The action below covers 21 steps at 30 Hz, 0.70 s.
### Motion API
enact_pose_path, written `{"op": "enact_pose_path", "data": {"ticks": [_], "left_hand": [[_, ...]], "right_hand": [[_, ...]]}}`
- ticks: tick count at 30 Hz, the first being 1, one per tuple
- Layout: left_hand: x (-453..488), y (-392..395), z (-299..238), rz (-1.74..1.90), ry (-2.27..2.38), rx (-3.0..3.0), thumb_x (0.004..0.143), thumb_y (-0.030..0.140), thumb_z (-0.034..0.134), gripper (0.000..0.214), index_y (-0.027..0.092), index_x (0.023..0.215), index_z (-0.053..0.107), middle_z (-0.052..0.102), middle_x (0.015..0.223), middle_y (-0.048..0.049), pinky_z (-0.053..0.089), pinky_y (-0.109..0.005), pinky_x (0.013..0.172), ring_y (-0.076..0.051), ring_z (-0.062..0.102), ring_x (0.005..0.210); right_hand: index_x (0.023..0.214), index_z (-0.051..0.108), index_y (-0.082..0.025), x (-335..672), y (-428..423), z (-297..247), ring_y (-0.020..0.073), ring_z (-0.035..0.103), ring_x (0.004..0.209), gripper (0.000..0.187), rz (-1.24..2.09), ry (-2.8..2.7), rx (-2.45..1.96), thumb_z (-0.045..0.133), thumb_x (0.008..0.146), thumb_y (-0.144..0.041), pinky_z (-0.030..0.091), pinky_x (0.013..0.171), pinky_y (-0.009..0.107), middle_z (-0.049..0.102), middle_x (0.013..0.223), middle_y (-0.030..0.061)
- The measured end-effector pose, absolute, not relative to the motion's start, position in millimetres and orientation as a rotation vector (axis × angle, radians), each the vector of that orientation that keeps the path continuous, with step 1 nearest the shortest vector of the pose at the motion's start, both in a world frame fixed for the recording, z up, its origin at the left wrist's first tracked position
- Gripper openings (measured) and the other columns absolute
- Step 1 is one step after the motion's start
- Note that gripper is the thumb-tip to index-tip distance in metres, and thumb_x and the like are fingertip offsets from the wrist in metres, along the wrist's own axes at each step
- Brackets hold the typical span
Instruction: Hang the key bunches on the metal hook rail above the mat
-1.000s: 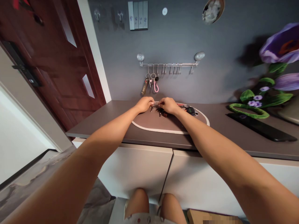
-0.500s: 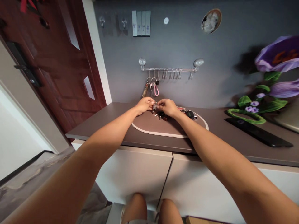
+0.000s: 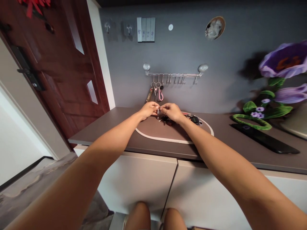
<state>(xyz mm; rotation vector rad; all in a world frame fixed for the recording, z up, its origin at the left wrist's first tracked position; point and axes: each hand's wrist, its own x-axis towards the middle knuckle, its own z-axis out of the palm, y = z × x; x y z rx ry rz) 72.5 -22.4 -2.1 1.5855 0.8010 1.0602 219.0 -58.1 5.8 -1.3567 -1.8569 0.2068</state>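
Between my left hand [image 3: 149, 110] and my right hand [image 3: 170, 112], a small silver key ring [image 3: 158, 111] is pinched in the fingertips of both, partly hidden by them. Just below it, a bunch of dark keys [image 3: 165, 120] lies on an oval brown mat [image 3: 163, 134] with a white rim. A black car key fob [image 3: 194, 119] rests at the mat's far right, close to my right hand.
A metal hook rail [image 3: 174, 74] on the grey wall carries several keys and key rings [image 3: 155, 91] above the hands. A flat black slab [image 3: 263, 139] lies on the dark counter [image 3: 115, 135] at right. A wooden door [image 3: 59, 70] stands at left, with white cabinets below.
My hands have drawn closer around the silver ring, which now shows between the fingertips. The whole scene has shifted slightly down in view as my head moved.
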Motion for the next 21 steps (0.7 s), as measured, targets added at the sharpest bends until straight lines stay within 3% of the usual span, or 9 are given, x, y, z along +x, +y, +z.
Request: {"op": "enact_pose_path", "data": {"ticks": [10,21], "left_hand": [[72,-13,-6,1.068,0.736,1.637,0.082,0.02,0.052,0.008,0.014,0.085,0.049,0.057,0.064,0.0015,0.051,-0.026,0.063,-0.006,0.056,0.056],[78,-25,-2,1.046,0.804,1.652,0.089,0.022,0.037,0.014,0.015,0.088,0.048,0.055,0.069,-0.0005,0.05,-0.026,0.062,-0.007,0.056,0.056]], "right_hand": [[0.081,0.067,-0.014,223,-52,3,0.0118,0.056,0.067,0.022,0.173,-1.834,-1.3,0.053,0.075,-0.031,0.041,0.067,0.022,0.067,0.075,0.003],[0.081,0.066,-0.014,225,-55,6,0.0123,0.057,0.071,0.022,0.135,-1.77,-1.268,0.051,0.077,-0.031,0.041,0.069,0.022,0.067,0.08,0.0035]]}}
